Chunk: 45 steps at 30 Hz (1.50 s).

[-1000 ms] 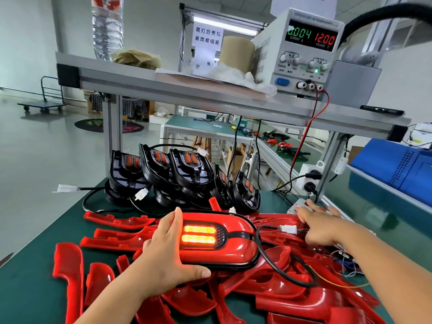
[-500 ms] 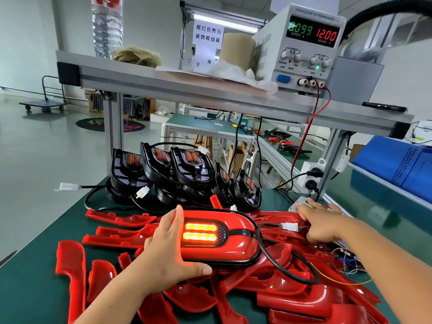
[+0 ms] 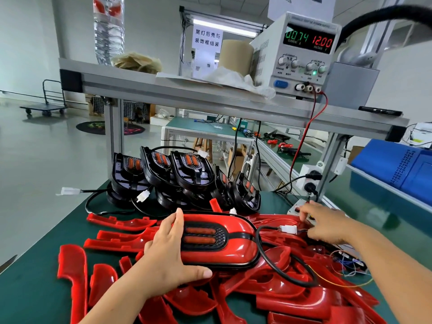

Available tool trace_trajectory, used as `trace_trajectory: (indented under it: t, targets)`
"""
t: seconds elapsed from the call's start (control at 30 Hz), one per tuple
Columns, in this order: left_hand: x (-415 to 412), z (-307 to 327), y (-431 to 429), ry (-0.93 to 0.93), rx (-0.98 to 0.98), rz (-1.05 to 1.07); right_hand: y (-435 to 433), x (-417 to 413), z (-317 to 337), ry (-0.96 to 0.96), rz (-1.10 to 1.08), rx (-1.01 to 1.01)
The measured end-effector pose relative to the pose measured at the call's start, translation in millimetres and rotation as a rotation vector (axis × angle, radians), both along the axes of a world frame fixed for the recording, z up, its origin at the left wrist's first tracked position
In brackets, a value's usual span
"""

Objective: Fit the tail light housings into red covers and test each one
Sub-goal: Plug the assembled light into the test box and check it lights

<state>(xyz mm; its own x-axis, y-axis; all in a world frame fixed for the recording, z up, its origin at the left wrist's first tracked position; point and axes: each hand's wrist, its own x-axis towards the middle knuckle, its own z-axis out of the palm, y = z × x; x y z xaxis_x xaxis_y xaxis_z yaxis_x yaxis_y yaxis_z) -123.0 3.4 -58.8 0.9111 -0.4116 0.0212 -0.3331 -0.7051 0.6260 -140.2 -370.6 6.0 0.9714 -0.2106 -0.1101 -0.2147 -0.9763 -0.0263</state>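
An assembled tail light (image 3: 230, 242), black housing in a red cover, lies on a heap of loose red covers (image 3: 268, 293). Its two lamp bars are dark. My left hand (image 3: 168, 253) grips its left end, thumb under the near edge and fingers over the far edge. Its black cable loops right to a white connector (image 3: 288, 229). My right hand (image 3: 327, 224) reaches over a small grey switch box (image 3: 298, 208), a fingertip touching it. Several bare black housings (image 3: 187, 176) stand stacked behind.
A power supply (image 3: 301, 54) on the overhead shelf (image 3: 187, 94) reads 0.74 and 12.00, with red and black leads dropping to the bench. Thin coloured wires (image 3: 346, 265) lie at the right. A blue case (image 3: 397, 164) sits far right on the green mat (image 3: 35, 288).
The lamp bars, lit orange before, have gone dark. The current reading went from 0.04 to 0.99 to 0.74. My right hand's fingers shifted a little on the switch box.
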Motion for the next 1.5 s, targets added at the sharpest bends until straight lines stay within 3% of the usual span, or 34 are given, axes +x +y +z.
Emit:
trace_trajectory:
  t: [0.1,0.27,0.47,0.6,0.7,0.77,0.9,1.03,1.5]
  targets:
    - [-0.7,2.6,-1.0,-0.012,0.028,-0.007,4.4,-11.7,5.8,-0.153,0.065,0.058]
    - [-2.8,6.5,-1.9,-0.005,0.066,0.015,20.2,-20.7,-13.1,-0.157,0.111,-0.036]
    - [-6.4,20.5,0.5,0.025,0.127,0.017,23.0,-17.6,-20.6,-0.198,0.086,-0.009]
    - [-10.1,39.8,2.6,0.006,0.006,0.014,19.7,-19.1,-11.9,-0.258,0.093,0.044]
    - [-7.4,58.8,-12.9,-0.216,-0.227,0.055,15.9,-24.1,-4.9,-0.335,0.108,0.087]
    - [-4.5,73.3,-38.6,-0.371,-0.258,-0.004,15.9,-28.6,-1.4,-0.373,0.121,0.099]
    - [0.3,87.5,-122.7,-0.418,0.058,-0.285,19.2,-36.0,0.4,-0.471,0.180,0.182]
    - [-3.3,79.7,-189.1,-0.396,0.351,-0.361,19.5,-38.4,-0.7,-0.550,0.217,0.224]
    - [-1.8,74.2,-195.3,-0.518,0.414,-0.364,2.1,-45.9,-0.4,-0.598,0.209,0.418]
